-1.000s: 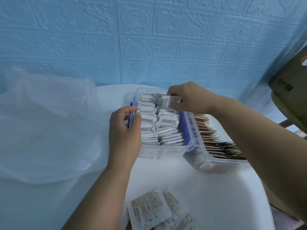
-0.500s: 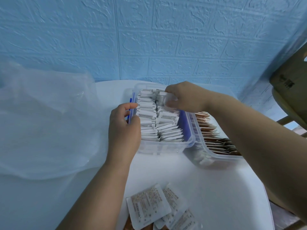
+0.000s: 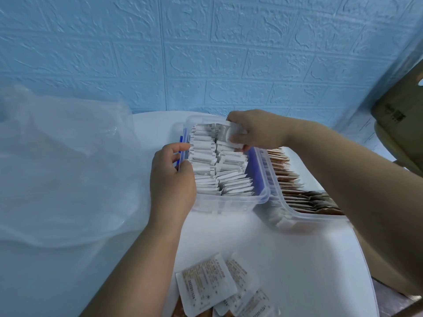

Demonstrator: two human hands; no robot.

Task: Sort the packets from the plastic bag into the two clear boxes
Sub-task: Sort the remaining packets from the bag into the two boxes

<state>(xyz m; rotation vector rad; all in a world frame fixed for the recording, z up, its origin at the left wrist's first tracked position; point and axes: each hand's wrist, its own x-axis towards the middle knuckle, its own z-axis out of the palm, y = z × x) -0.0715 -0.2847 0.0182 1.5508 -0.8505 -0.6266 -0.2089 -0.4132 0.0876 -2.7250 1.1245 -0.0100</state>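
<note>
Our right hand [image 3: 258, 131] pinches a white packet [image 3: 233, 136] over the well-filled white-packet box [image 3: 263, 196], our left hand [image 3: 171, 179] grips its rim; the brown-packet box [image 3: 297, 216] looks part full (loose packets [image 3: 206, 287] lie unsorted nearby).

Clear glossy plastic box [image 3: 263, 197], crinkly translucent bag [image 3: 64, 170]

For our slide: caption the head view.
Right hand holds a white packet over the clear box; left hand grips its side.
</note>
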